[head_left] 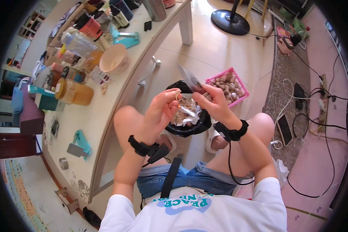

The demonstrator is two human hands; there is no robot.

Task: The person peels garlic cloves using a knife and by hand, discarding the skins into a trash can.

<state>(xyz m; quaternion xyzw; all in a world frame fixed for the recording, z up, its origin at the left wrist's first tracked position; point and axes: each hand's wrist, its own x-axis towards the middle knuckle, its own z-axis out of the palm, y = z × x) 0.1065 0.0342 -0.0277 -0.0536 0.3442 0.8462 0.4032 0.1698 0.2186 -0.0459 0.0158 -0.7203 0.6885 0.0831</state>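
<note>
My left hand pinches a small pale garlic clove between thumb and fingertips. Close beside it, my right hand is wrapped round a knife, whose handle is mostly hidden. The broad knife blade points up and to the left, away from me. Below both hands stands a bin lined with a black bag, between my knees. Papery skins and white scraps fill it. Just beyond my right hand, a pink basket on the floor holds many garlic bulbs.
On the left is a white table with a pale bowl, a honey-coloured jar and teal phone stands. A phone and cables lie on the stone ledge at right. A round black stand base is farther off.
</note>
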